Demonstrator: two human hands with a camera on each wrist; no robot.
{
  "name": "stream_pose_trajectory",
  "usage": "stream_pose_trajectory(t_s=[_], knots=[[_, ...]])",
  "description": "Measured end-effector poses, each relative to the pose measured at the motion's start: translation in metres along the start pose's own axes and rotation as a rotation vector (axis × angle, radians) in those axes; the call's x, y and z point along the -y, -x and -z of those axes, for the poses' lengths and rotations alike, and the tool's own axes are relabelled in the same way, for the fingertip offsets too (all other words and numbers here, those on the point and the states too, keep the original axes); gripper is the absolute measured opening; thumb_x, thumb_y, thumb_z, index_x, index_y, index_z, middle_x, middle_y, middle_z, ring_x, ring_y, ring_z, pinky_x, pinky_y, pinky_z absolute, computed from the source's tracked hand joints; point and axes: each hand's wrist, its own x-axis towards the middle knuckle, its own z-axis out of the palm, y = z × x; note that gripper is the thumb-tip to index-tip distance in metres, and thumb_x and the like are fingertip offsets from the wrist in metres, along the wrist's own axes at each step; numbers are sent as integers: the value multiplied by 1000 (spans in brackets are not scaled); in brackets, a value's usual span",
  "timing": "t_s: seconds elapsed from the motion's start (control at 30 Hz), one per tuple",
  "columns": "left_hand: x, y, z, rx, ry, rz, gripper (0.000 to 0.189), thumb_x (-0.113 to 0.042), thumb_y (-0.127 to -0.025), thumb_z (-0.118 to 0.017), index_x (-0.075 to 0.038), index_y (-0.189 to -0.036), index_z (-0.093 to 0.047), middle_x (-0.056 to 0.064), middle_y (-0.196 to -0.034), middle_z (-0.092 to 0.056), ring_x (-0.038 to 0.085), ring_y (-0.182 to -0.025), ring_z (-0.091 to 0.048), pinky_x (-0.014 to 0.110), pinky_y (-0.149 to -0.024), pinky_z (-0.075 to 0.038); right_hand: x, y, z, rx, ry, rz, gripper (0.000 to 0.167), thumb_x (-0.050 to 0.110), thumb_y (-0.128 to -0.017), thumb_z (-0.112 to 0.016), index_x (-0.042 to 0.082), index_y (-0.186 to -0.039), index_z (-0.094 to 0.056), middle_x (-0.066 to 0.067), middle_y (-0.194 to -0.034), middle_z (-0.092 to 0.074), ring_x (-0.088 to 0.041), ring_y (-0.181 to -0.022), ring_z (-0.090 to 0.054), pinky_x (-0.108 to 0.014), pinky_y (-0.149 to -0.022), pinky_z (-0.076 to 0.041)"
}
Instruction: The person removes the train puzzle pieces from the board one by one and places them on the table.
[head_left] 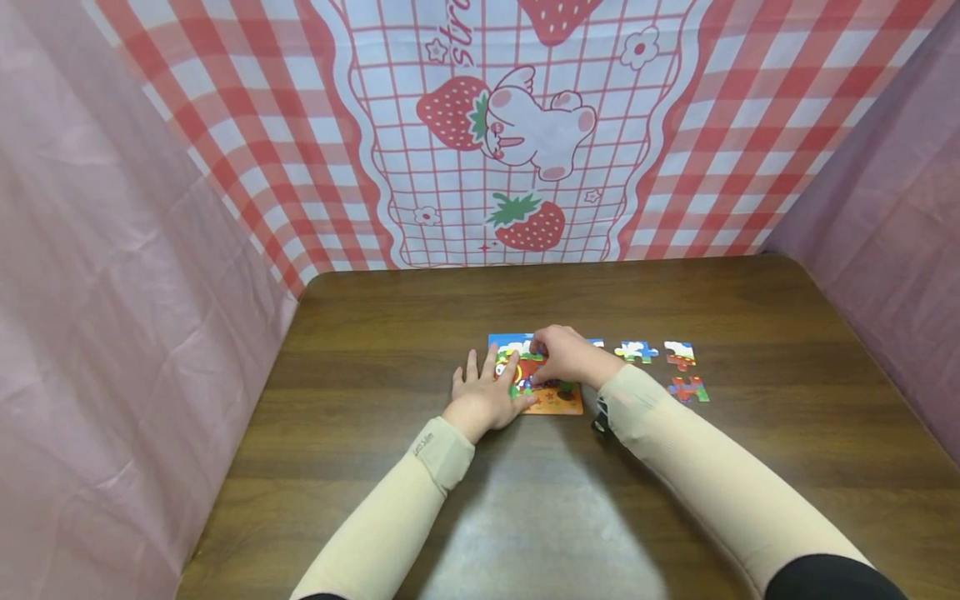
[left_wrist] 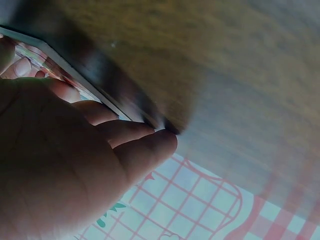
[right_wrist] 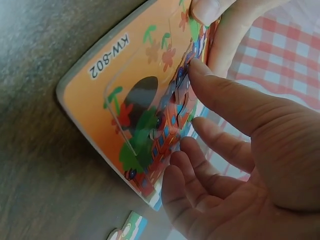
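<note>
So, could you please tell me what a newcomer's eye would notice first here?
Probably the red-and-white strawberry-printed cloth hanging behind the brown wooden table. Next, the colourful rectangular puzzle board beneath the bare left hand and right hand. Small colourful jigsaw pieces lie to its right.

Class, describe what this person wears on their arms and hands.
Left hand and right hand wear no gloves. Cream sleeves cover both forearms; the left cuff carries small dark lettering. Black fabric shows farther up the right arm; a dark object sits beside the right cuff.
</note>
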Motion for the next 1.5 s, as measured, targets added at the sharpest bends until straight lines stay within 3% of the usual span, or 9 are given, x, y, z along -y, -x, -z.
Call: stream_pose_trajectory(t_s=[0.27, 0.93, 1.3, 1.5], knots=[[0, -1, 0, 6, -9, 2, 80, -74, -98, -31, -38, -165, -6, 3, -170, 8, 38, -153, 1, 57, -119, -12, -1, -1, -1, -6, -7, -22, 43, 17, -75, -91, 2, -106, -67, -10, -94, -64, -24, -84, -59, -42, -80, -51], [1, -2, -2, -2, -8, -6, 81, -76, -97, -30, -39, -164, -5, 4, -170, 6, 40, -152, -1, 58, -118, -14, -6, 5, -2, -128, -116, 11, 21, 12, -88, -83, 4, -101, -69, -2, -85, -67, -18, -79, -64, -37, -75, -56], [1, -1, -1, 3, 3, -4, 81, -76, -97, -31, -38, -164, -6, 4, -170, 8, 40, -152, 1, 58, -118, -12, -7, 7, 2, -184, -185, 23, 10, 7, -89, -80, 6, -92, -71, -1, -84, -68, -18, -79, -65, -36, -75, -56], [1, -2, -2, 4, 3, 0, 81, -76, -97, -30, -38, -164, -6, 3, -170, 9, 39, -152, 2, 58, -118, -12, -8, 8, 1, -171, -190, 27, 14, 9, -89, -80, 4, -101, -75, -2, -89, -71, -17, -83, -67, -36, -78, -57]])
